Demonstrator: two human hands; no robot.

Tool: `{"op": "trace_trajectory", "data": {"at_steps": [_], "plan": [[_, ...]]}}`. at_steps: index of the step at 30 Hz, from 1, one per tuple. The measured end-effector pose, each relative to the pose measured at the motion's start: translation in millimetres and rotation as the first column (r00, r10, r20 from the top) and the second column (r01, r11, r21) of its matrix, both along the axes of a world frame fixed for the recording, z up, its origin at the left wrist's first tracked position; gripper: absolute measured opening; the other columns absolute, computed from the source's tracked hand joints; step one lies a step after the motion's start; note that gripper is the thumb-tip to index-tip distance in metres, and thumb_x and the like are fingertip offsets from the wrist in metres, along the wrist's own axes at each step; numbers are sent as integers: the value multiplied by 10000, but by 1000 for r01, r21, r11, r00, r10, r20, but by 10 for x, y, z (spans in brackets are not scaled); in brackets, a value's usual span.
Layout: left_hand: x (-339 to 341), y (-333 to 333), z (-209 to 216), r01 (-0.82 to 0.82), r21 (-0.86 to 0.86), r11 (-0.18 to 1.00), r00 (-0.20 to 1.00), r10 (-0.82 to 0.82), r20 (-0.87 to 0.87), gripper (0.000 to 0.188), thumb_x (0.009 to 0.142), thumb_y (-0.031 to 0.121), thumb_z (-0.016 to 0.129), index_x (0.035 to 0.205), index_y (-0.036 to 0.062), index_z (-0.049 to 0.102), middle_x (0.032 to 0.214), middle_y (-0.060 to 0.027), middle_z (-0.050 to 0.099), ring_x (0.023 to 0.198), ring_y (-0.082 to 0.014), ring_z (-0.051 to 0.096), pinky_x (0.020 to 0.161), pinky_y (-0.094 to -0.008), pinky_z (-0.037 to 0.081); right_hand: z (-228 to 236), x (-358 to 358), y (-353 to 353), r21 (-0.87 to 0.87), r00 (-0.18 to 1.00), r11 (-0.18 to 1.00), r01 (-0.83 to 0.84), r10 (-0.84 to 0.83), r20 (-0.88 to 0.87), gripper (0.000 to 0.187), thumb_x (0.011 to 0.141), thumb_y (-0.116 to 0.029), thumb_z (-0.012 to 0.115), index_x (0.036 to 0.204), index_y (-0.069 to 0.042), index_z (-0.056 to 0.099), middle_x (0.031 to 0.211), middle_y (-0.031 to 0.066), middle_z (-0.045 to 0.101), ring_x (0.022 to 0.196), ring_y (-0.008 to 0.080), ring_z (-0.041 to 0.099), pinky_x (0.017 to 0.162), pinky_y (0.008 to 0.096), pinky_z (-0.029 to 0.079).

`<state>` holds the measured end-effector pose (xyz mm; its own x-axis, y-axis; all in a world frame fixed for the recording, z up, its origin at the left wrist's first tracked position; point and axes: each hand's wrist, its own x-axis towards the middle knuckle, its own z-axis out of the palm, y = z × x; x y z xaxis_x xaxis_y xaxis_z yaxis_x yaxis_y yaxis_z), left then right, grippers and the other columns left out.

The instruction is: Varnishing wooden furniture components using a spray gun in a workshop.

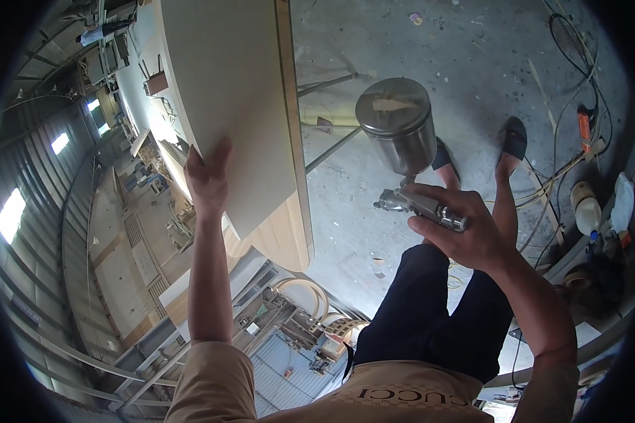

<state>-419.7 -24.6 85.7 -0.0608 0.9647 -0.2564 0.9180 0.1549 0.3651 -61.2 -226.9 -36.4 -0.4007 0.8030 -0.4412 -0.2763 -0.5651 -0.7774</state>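
The right hand (473,229) has its fingers wrapped around a spray gun (426,205), right of and apart from the pale panel (236,92), whose near left edge the left hand (208,187) seems to grip; how much spraying is done or left cannot be judged.
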Motion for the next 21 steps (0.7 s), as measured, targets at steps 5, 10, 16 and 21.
{"op": "trace_trajectory", "data": {"at_steps": [5,10,16,21], "plan": [[29,-4,-18,80,51,995,997,-80,-19,325,926,227,741,1077,-46,650,969,-123,723,866,-184,654,800,-331,516,-41,121,163,222,971,974,40,-91,223,452,921,-203,760,1317,-19,646,998,101,767,840,112,723,773,258,543],[-45,-5,-38,60,47,997,998,-61,19,345,926,240,744,1089,-48,648,985,-131,725,870,-196,657,806,-340,519,-151,179,438,97,925,928,361,-369,92,429,940,-169,737,1354,-101,647,810,-41,674,623,26,567,525,197,435],[-11,-7,-49,49,29,998,999,-48,-24,399,919,284,751,1104,-54,649,1002,-155,731,889,-215,669,817,-353,522,-87,468,823,186,851,861,474,-502,154,368,948,-256,740,1296,-147,692,699,-31,651,542,44,545,475,201,421],[-16,-17,-49,64,61,996,997,-62,-34,408,914,289,747,1107,-56,650,996,-161,735,888,-224,675,820,-360,524,-61,609,1002,223,806,837,500,-544,234,369,999,-261,655,1342,-126,652,684,-40,574,561,11,488,422,197,312]]}}
